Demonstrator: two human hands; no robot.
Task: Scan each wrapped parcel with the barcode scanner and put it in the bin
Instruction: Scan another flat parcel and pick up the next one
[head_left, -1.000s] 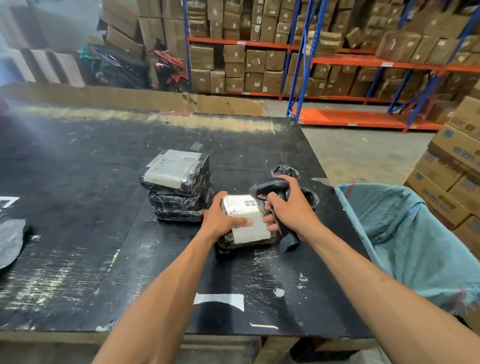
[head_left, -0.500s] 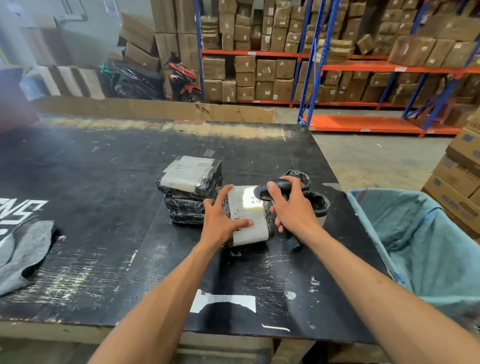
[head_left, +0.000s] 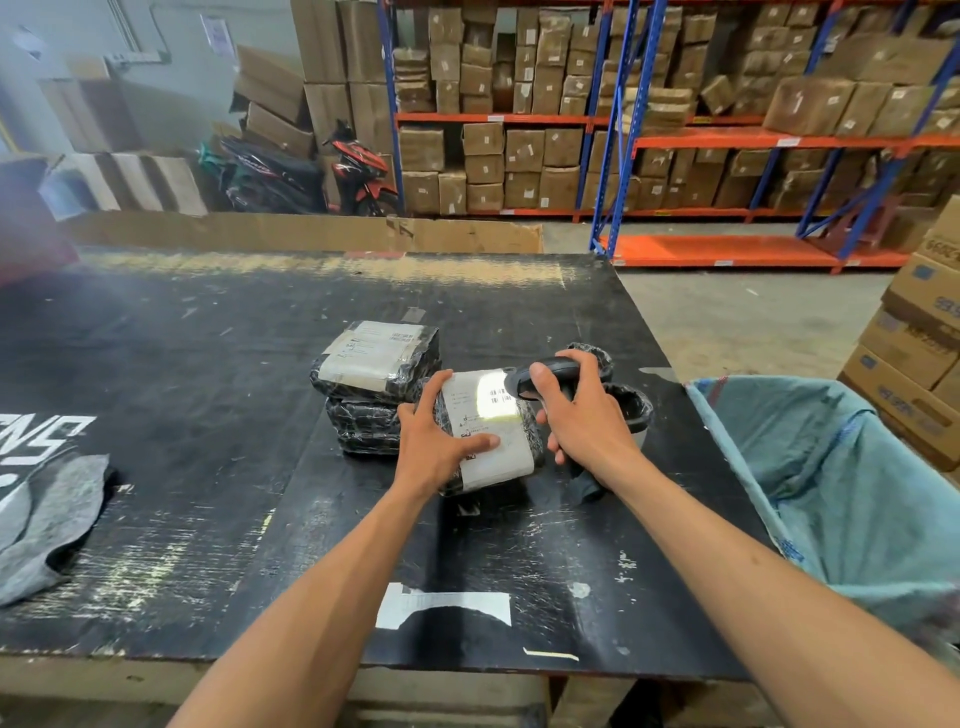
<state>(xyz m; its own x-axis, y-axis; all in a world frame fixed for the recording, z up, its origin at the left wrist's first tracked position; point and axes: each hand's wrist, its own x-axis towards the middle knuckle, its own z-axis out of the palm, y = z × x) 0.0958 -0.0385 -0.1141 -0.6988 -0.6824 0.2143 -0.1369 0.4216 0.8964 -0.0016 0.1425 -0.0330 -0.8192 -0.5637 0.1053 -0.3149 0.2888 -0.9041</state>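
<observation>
A black-wrapped parcel (head_left: 493, 441) with a white label lies tilted up on the black table (head_left: 208, 415). My left hand (head_left: 436, 441) grips its left side, thumb across the label. My right hand (head_left: 582, 415) grips a black barcode scanner (head_left: 545, 376) whose head points at the label from the right; a bright patch of light falls on the barcode. Just left of it stand two more wrapped parcels (head_left: 374, 364) stacked one on the other. A blue-green cloth bin (head_left: 831, 493) hangs open at the table's right edge.
A dark lined pot (head_left: 631, 405) stands behind my right hand. Grey cloth (head_left: 47, 525) lies at the table's left edge. A torn white label (head_left: 441, 605) is stuck near the front edge. Cardboard boxes (head_left: 919, 353) and racking (head_left: 675, 130) stand beyond.
The parcel has been tipped up so its label faces the scanner. The scanner head has come down close to the label, and its light now falls on the barcode.
</observation>
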